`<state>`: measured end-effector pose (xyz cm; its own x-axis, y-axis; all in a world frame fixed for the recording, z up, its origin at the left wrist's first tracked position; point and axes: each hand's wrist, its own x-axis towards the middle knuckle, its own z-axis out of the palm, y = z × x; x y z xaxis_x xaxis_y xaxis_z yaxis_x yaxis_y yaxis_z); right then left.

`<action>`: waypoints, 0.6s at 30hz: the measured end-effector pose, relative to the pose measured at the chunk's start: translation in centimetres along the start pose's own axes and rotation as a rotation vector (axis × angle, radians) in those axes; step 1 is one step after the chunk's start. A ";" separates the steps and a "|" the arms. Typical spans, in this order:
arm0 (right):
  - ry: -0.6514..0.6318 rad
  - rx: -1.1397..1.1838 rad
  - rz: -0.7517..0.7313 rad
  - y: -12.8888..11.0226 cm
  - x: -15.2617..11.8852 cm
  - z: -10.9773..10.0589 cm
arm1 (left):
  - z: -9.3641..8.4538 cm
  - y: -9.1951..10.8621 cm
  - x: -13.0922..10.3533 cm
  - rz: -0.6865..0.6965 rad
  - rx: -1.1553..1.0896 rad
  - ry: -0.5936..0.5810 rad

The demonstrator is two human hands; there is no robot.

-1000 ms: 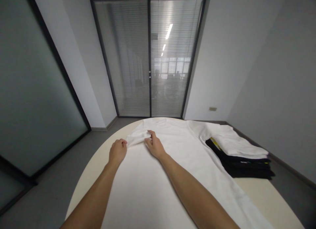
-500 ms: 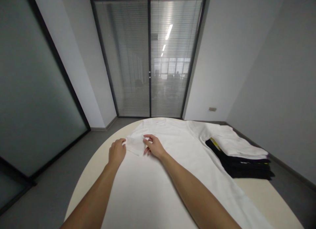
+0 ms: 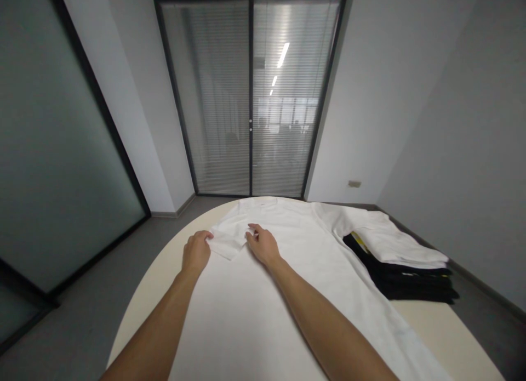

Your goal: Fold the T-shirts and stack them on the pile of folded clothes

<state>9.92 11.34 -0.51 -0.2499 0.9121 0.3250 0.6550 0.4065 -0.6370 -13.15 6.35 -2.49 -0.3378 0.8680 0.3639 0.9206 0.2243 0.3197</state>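
A white T-shirt lies spread over the table, its collar toward the far edge. Its left sleeve lies between my two hands. My left hand is closed on the outer corner of that sleeve, thumb and fingers together at the cloth. At the sleeve's inner end, near the armhole, my right hand has its fingers curled in a pinch on the white fabric. The shirt's other sleeve reaches right, toward a stack of folded clothes.
On the right of the round cream table, a folded white garment tops several black ones. Beyond the far edge stand a glass door with blinds and grey walls.
My right hand has moved slightly right along the sleeve, and its fingers have drawn together on the cloth. My left hand has barely moved. The view has shifted slightly.
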 end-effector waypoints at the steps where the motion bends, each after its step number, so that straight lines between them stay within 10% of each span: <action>1: 0.014 0.006 -0.043 0.1 0.0 0.1 | 0.0 0.0 0.0 0.000 0.000 0.001; 18: 0.030 -0.171 0.213 0.7 0.3 -0.5 | 0.0 3.5 5.8 0.151 0.055 -0.052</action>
<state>10.68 11.85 -0.57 -0.0744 0.9729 0.2188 0.8021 0.1887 -0.5666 -11.87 12.22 0.74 -0.1855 0.9153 0.3575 0.9699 0.1121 0.2161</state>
